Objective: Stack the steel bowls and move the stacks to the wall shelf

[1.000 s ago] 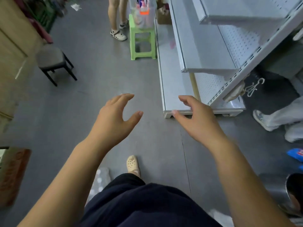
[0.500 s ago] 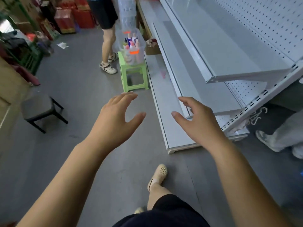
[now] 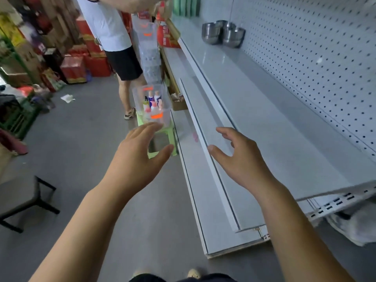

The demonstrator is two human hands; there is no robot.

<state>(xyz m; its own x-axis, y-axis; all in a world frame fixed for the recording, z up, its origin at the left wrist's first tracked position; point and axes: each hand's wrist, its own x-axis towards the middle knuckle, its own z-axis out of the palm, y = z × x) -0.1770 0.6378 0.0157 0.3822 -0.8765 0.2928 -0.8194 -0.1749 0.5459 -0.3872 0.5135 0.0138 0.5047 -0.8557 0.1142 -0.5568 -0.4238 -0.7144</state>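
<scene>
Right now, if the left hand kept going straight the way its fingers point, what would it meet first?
Probably the clear plastic bin of bottles on the green stool, straight beyond the left hand; depth is unclear.

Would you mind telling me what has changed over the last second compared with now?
The view has lifted from the floor up along the white shelf, bringing the steel bowls at its far end into sight. Nothing was gripped or released. The left hand and right hand stay open, empty and held out in front.
</scene>
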